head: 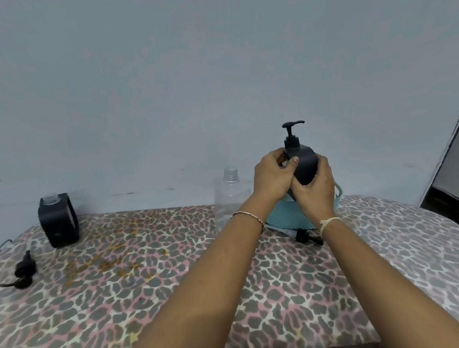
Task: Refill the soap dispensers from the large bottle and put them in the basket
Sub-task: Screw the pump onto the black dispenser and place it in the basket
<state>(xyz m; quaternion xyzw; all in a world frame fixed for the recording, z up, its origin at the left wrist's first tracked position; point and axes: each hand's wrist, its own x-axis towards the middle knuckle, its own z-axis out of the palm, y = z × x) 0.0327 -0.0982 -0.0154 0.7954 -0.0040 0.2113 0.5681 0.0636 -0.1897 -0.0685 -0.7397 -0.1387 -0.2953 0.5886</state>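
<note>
The left hand (pixel 272 175) and the right hand (pixel 315 195) are both gripping the black soap dispenser (pixel 306 161) right above the blue basket (pixel 286 216), beside the open clear bottle (pixel 231 198).

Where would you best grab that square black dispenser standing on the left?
Around the middle of the square black dispenser, reaching in from the front and spanning its two flat sides. It stands upright with its clear neck uncapped, so a level side grip seems safest against spilling.
</note>
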